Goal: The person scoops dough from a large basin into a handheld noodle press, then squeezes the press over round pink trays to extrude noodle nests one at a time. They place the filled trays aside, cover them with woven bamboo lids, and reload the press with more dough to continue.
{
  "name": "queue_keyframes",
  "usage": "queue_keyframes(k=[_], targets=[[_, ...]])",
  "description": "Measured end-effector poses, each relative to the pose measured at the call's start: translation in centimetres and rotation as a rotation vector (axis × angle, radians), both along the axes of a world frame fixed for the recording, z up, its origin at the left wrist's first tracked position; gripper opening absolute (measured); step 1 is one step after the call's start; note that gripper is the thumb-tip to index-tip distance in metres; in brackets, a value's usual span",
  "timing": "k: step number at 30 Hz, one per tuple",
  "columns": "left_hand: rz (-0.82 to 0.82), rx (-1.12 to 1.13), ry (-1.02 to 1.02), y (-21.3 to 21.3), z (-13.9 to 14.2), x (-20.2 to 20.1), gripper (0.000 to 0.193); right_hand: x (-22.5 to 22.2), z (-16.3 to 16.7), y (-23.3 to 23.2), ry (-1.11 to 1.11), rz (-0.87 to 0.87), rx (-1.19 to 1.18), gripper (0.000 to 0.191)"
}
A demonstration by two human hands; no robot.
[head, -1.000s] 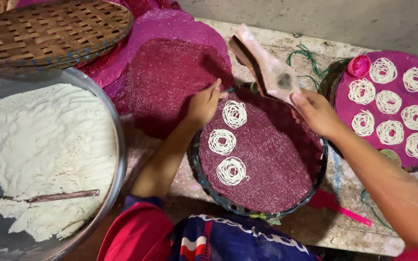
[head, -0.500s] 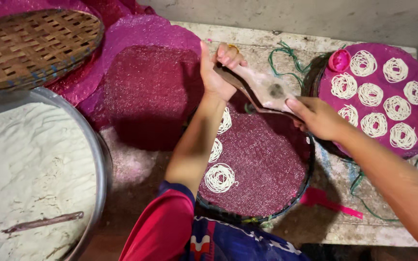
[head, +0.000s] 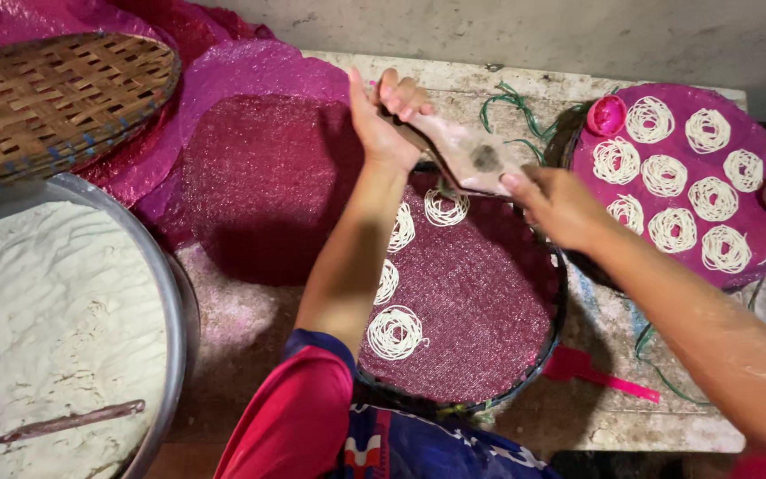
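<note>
both hands have come up off the tray since a second ago, when they lay flat at its far rim, and they now hold the pale, dough-smeared cloth piping bag between them above the tray's far edge. left hand is clenched around the bag's upper end, fingers curled over the top, while right hand grips the lower, wider end from the side, thumb pressed on the cloth. below the bag lies the round dark-rimmed tray lined with maroon mesh, carrying four white coils of noodle-like dough in a line along its left side, partly hidden by the left forearm. to the right, just beside it, a second round tray with purple mesh is filled with similar coils, with a small pink cap at its top left edge. a pink plastic scraper lies on the worn pale surface near the tray's lower right. left of the tray a loose maroon mesh sheet is spread out, a woven bamboo tray sits at the upper left, and a large metal basin of white dough holding a thin stick fills the lower left.
</note>
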State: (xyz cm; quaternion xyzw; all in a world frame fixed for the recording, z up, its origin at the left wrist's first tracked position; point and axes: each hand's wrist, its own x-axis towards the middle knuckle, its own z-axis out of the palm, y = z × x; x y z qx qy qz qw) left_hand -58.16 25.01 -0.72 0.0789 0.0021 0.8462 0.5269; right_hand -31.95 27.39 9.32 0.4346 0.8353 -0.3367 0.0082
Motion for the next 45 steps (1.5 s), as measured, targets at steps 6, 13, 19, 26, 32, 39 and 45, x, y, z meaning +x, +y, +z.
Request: queue_keyframes(k=[6,13,19,26,32,39,45], targets=[[-0.035,-0.019,-0.121,-0.6,-0.8,1.2,0.057,0.9,-0.4,0.1,-0.053,-0.034,-0.165,0.064],[-0.132,-0.115,-0.109,1.2,0.0,1.4,0.057,1.7,-0.1,2.3,0.005,-0.023,-0.005,0.056],[-0.471,-0.708,0.673,0.2,-4.0,3.0,0.061,3.2,-1.6,2.4,0.101,-0.032,-0.091,0.05],[-0.341,-0.807,1.177,-2.3,-8.1,3.2,0.07,4.4,-5.4,3.2,0.331,-0.196,-0.096,0.048],[0.175,-0.852,2.096,-9.9,-0.3,3.1,0.056,6.6,-3.5,-0.1,0.477,-0.179,-0.078,0.044],[0.004,0.235,1.956,-19.8,16.9,6.8,0.055,5.9,9.2,-12.8,0.399,0.503,0.403,0.054],[-0.537,0.313,2.245,-32.4,22.2,8.4,0.043,2.9,15.3,-19.8,0.584,1.285,0.664,0.06]])
